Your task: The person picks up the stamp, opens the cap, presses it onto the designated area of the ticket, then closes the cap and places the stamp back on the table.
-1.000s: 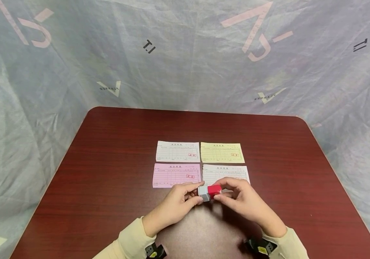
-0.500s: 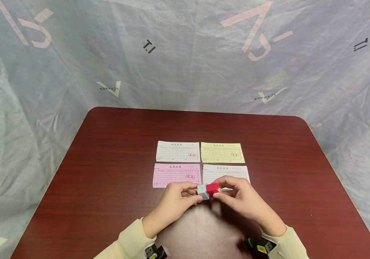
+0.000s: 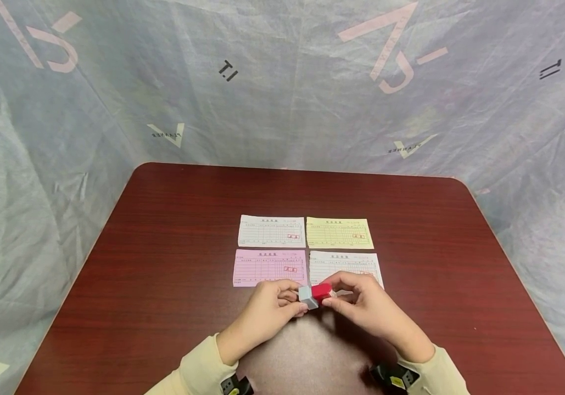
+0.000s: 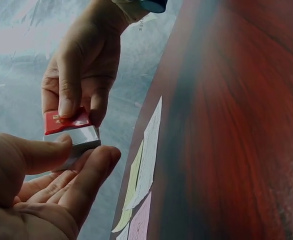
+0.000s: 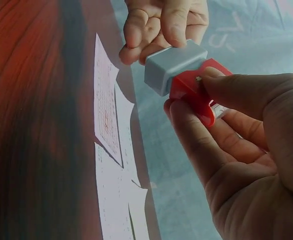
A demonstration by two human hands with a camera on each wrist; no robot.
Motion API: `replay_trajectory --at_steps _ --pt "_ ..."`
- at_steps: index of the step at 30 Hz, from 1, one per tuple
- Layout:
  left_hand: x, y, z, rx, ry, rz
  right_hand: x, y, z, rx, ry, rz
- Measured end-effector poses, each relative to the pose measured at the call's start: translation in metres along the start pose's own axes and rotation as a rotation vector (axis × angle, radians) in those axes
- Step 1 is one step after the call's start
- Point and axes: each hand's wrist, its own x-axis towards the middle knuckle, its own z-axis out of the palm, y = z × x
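A red stamp [image 3: 320, 291] with a grey cap [image 3: 307, 297] on its end is held between both hands over the table's near side. My left hand [image 3: 268, 311] pinches the grey cap between thumb and fingers. The red body is gripped by the thumb and fingers of my right hand [image 3: 368, 304]. In the right wrist view the cap [image 5: 174, 67] sits against the red body [image 5: 191, 90], a narrow strip of grey between them. Beyond the hands lie a pink slip [image 3: 262, 269] and a white slip [image 3: 331, 263], the latter partly covered by the right hand.
Another white slip [image 3: 267, 233] and a yellow slip [image 3: 339, 236] form the far row on the dark red table [image 3: 173, 219]. Red box marks show on the slips. A grey printed cloth [image 3: 282, 109] hangs behind the table and along its sides.
The stamp and its cap have shifted slightly left and turned a little between the hands. Both hands keep their hold, and the slips stay in place.
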Motion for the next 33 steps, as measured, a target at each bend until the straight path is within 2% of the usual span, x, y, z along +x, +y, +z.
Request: replay_trajectory --at_steps 12,15,21,23,26,29,33 --pt "-0.0007 -0.0021 -0.0015 0.047 -0.021 -0.01 0.0 -0.0006 0.0001 -0.035 0.001 0.001" --pt "-0.0006 -0.0021 -0.0016 0.089 -0.027 -0.002 -0.0002 0.0006 0.0015 -0.042 -0.003 -0.039" --pt "-0.0003 -0.0033 -0.0042 0.252 -0.019 0.048 -0.0003 0.0028 0.0021 -0.074 -0.019 -0.125" --pt "-0.0004 -0.0052 -0.0053 0.26 -0.019 0.05 -0.0002 0.0039 0.0018 -0.118 -0.018 -0.162" --pt "-0.0008 -0.0076 -0.0072 0.29 -0.004 0.079 0.0001 0.0043 0.0015 -0.246 -0.011 -0.23" --pt "-0.0008 -0.0091 -0.008 0.436 0.036 0.164 0.0002 0.0028 0.002 -0.389 -0.01 -0.277" --pt "-0.0019 -0.0081 -0.0076 0.659 0.115 0.271 0.0008 0.0007 0.0042 -0.525 -0.03 -0.294"
